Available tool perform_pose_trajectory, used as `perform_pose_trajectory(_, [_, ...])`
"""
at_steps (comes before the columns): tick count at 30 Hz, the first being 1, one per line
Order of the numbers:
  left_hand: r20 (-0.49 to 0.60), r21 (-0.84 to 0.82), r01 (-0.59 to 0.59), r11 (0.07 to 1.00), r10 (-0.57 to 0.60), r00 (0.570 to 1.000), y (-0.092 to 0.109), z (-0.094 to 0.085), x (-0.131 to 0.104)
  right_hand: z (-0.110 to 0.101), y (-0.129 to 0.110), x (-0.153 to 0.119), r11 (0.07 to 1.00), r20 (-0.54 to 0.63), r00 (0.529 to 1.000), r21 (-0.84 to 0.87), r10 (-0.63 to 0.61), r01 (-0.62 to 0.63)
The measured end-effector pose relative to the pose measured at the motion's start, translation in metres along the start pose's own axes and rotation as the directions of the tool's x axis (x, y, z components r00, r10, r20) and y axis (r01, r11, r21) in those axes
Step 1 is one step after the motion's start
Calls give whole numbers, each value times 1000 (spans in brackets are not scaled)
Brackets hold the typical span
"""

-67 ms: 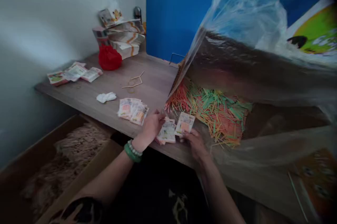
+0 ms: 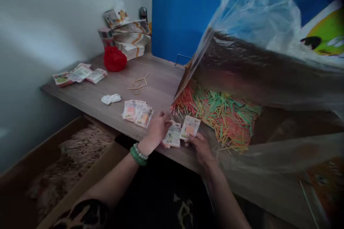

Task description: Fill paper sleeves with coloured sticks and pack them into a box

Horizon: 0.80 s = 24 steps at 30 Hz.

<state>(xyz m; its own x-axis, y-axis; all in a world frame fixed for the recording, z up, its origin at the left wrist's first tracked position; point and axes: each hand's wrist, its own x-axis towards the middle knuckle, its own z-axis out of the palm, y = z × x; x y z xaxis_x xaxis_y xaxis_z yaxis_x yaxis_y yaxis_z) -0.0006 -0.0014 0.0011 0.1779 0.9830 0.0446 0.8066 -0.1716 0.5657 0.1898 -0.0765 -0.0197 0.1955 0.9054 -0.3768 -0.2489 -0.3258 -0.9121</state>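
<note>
A: Where's our R hand (image 2: 199,146)?
B: Near the table edge, forearm slanting up & left from the bottom of view. Our fingers are closed on the lower R corner of a small printed packet (image 2: 190,127), thumb toward its face. The packet tilts a bit, its orange patch in view.
A: And our L hand (image 2: 159,127)?
B: L of that grip, forearm rising up & right, back of hand mostly up, fingers bent inward w/ tips over the upper L part of a packet pile (image 2: 172,136). We can't tell if they pinch anything; tips too blurred. Beaded bracelet (image 2: 142,151) & green bangle (image 2: 138,156) at our wrist.
A: So the pile's btwn our hands?
B: Yep, on the table (image 2: 158,78), just L of the held packet.
A: What else is L of our grips?
B: Fanned packets (image 2: 137,113) just beside our L hand, then crumpled white tissue (image 2: 110,99) farther L. Red plastic bag (image 2: 115,58) is well beyond, up & L.
A: R side?
B: Loose colored sticks (image 2: 225,114), red, green & yellow, up & R of our R grip, w/ clear plastic sheeting (image 2: 258,21) rising above 'em.
</note>
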Motion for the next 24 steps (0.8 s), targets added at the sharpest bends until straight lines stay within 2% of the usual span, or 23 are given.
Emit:
perform_pose_trajectory(2, [-47,-97,19,995,-23,999,0,-2,-4,0,-2,-2,1000,16,1000,-23,-14,14])
perform_pose_trajectory(4, [-21,-287,35,957,-43,999,1,-5,-11,8,-6,-4,998,32,999,-40,-40,41])
perform_pose_trajectory(6, [119,-546,82,833,-19,993,3,-7,-21,23,-9,-4,997,95,994,-62,-46,52])
perform_pose_trajectory(8, [248,-736,181,652,11,969,4,-8,-29,43,-10,-4,994,181,983,-101,-32,51])
perform_pose_trajectory(10, [251,-801,232,551,-41,967,0,-12,-32,65,-7,-1,985,242,970,-159,-29,69])
perform_pose_trajectory(12, [144,-778,201,596,-143,979,-11,-20,-28,86,-5,4,968,283,958,-225,-48,115])
perform_pose_trajectory(15, [-60,-570,186,800,-267,962,-38,-36,-9,115,-7,14,886,393,919,-409,-45,218])
perform_pose_trajectory(17, [-125,-334,261,905,-317,940,-54,-44,4,135,-13,21,737,446,895,-604,-3,303])
perform_pose_trajectory(20, [-135,-2,312,950,-309,941,-69,-48,14,160,-25,28,317,433,899,-863,67,393])
perform_pose_trajectory(22, [-163,109,284,953,-264,951,-74,-50,10,171,-31,32,70,391,915,-920,98,385])
perform_pose_trajectory(23, [-189,129,273,953,-246,951,-76,-52,7,174,-33,34,5,363,927,-931,98,364])
perform_pose_trajectory(24, [-219,139,271,953,-237,947,-80,-56,4,176,-33,36,-17,342,936,-938,86,345])
